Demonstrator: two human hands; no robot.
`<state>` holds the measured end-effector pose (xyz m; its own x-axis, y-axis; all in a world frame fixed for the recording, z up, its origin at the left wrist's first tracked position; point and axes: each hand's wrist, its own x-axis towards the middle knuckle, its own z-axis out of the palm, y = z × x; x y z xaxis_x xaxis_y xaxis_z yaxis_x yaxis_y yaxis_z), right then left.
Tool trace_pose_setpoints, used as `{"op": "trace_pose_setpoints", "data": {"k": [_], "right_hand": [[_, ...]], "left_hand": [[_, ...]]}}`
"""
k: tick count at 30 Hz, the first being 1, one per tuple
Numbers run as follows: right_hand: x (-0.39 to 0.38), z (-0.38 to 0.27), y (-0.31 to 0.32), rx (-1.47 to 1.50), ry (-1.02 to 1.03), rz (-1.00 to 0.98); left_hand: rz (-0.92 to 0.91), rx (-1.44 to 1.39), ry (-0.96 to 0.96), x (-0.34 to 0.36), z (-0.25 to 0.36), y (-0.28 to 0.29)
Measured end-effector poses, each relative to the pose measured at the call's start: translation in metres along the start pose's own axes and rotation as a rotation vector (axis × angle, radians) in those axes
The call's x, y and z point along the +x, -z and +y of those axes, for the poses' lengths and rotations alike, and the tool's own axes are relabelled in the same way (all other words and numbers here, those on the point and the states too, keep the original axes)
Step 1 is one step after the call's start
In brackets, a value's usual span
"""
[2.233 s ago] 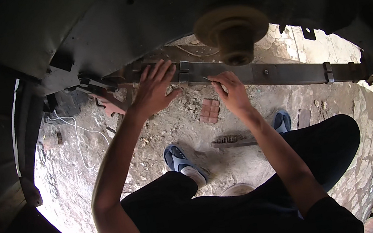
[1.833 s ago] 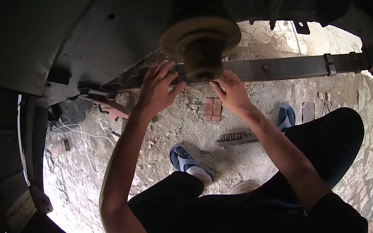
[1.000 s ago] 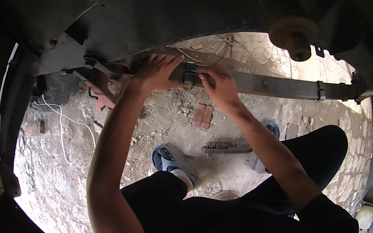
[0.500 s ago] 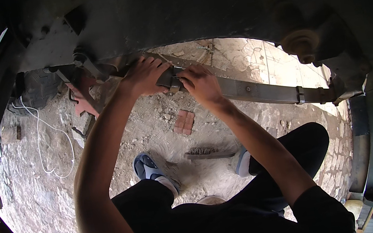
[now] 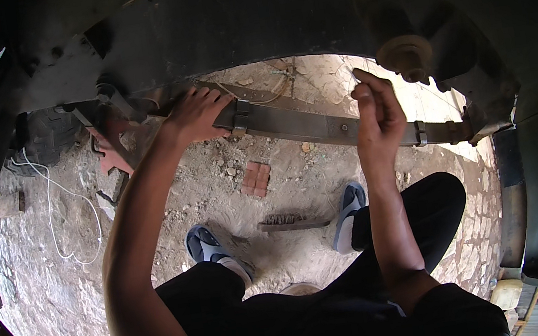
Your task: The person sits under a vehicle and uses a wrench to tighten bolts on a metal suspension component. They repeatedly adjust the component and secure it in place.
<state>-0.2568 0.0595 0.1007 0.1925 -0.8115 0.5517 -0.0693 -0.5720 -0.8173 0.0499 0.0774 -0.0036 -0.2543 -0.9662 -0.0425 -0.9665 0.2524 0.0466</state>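
Observation:
A dark steel leaf spring runs across beneath the vehicle, sloping down to the right. A metal clip wraps it near the middle, and another clip sits farther right. Just left of the middle clip, my left hand lies over the leaf spring with its fingers curled across it. My right hand is raised in front of the spring's right half, away from the middle clip. Its thumb and fingers are pinched together; a small pale bit shows at the fingertips, too small to name.
Overhead spans a dark frame beam, with a rusty round fitting hanging at right. A red stand, a tyre and a white cable are at left. A red brick and a brush lie on the dirt.
My right hand has left the middle clip and moved right, lifting with its fingers pinched. My left hand stays on the leaf spring. The view has shifted slightly.

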Motion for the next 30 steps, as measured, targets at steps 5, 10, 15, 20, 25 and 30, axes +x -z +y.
{"op": "trace_pose_setpoints", "data": {"k": [5, 10, 15, 20, 25, 30], "right_hand": [[-0.032, 0.059, -0.036, 0.361, -0.406, -0.2], [-0.088, 0.095, -0.055, 0.23, -0.564, -0.313], [-0.087, 0.103, -0.074, 0.308, -0.562, -0.311], [-0.086, 0.096, -0.082, 0.459, -0.676, -0.279], [-0.109, 0.15, -0.09, 0.111, -0.502, -0.263], [-0.153, 0.2, -0.092, -0.466, -0.369, -0.658]], "left_hand": [[0.191, -0.043, -0.027, -0.003, 0.008, 0.008], [0.359, -0.262, -0.267, -0.008, 0.047, 0.04], [0.231, -0.211, -0.323, -0.016, 0.053, 0.02], [0.162, -0.128, -0.318, -0.013, 0.053, 0.018], [0.321, 0.034, -0.319, 0.006, 0.028, 0.035], [0.398, -0.076, -0.138, 0.014, 0.002, 0.024]]}}
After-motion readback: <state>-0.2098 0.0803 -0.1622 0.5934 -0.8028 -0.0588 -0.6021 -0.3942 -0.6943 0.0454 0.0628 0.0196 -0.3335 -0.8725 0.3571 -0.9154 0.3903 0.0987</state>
